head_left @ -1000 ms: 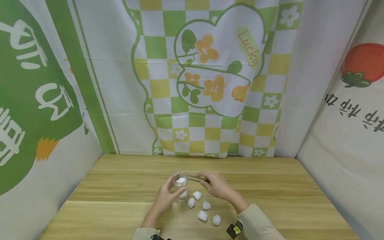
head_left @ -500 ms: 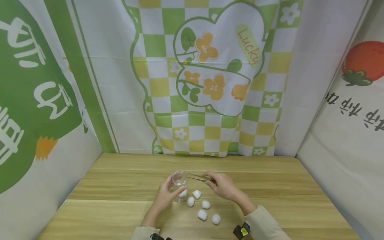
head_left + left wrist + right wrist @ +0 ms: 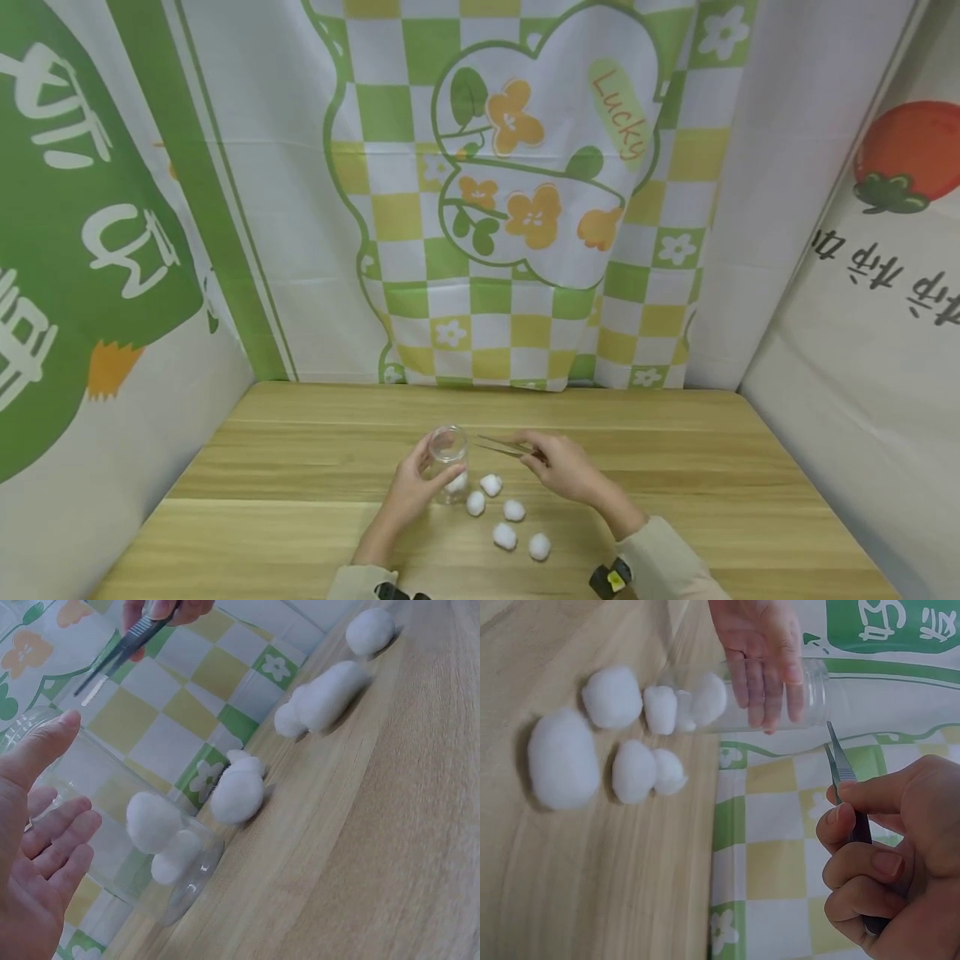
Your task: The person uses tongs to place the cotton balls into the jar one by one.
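Note:
My left hand (image 3: 407, 493) holds a clear jar (image 3: 449, 465) upright on the table, thumb on one side and fingers round the other. White cotton balls (image 3: 154, 823) lie at its bottom. My right hand (image 3: 567, 468) pinches a pair of tweezers (image 3: 843, 763) between thumb and fingers, just right of the jar's open mouth. The tweezer tips stand slightly apart with nothing between them. Several loose cotton balls (image 3: 505, 536) lie on the wood to the right of the jar, the nearest cotton ball (image 3: 476, 503) close beside it.
A wooden table (image 3: 315, 450) carries everything. Behind it hangs a green, yellow and white checked cloth (image 3: 495, 333). Printed cloth walls (image 3: 840, 367) enclose both sides. Each wrist wears a small black camera strap (image 3: 609, 578).
A cotton ball at the jar's mouth, at the tweezer tips, has dropped inside. My right hand has drawn the tweezers back to the right, away from the rim. The left hand stays put.

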Available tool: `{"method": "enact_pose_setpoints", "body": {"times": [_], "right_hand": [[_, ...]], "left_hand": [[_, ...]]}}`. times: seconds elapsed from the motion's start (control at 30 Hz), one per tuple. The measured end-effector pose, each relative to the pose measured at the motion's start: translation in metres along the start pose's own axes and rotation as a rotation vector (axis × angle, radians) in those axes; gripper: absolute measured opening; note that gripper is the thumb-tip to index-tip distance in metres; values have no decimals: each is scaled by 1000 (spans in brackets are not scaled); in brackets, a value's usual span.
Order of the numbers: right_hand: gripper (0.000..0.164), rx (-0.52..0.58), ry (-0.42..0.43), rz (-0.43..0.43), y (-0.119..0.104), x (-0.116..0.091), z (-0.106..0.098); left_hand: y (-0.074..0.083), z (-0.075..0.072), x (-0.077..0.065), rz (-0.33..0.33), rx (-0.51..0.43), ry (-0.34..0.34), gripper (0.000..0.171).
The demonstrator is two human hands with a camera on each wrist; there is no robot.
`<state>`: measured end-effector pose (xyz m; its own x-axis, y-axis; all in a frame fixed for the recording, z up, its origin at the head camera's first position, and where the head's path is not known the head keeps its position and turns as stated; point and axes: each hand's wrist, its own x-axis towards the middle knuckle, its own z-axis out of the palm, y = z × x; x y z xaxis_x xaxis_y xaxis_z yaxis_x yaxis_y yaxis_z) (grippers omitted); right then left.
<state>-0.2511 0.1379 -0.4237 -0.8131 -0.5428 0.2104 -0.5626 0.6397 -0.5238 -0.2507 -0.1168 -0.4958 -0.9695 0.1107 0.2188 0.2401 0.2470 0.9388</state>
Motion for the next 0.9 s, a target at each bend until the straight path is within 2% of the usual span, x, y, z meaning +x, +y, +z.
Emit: {"method": "enact_pose_setpoints", "body": {"times": [0.27,0.9], "right_hand": [[30,35,-22,29,14,-3,11],[26,-17,-64,76,27,-9,29]], "left_hand": [[-1,0,0,1,7,-2,77],[2,-1,-1,-18,12,-10,77]]}}
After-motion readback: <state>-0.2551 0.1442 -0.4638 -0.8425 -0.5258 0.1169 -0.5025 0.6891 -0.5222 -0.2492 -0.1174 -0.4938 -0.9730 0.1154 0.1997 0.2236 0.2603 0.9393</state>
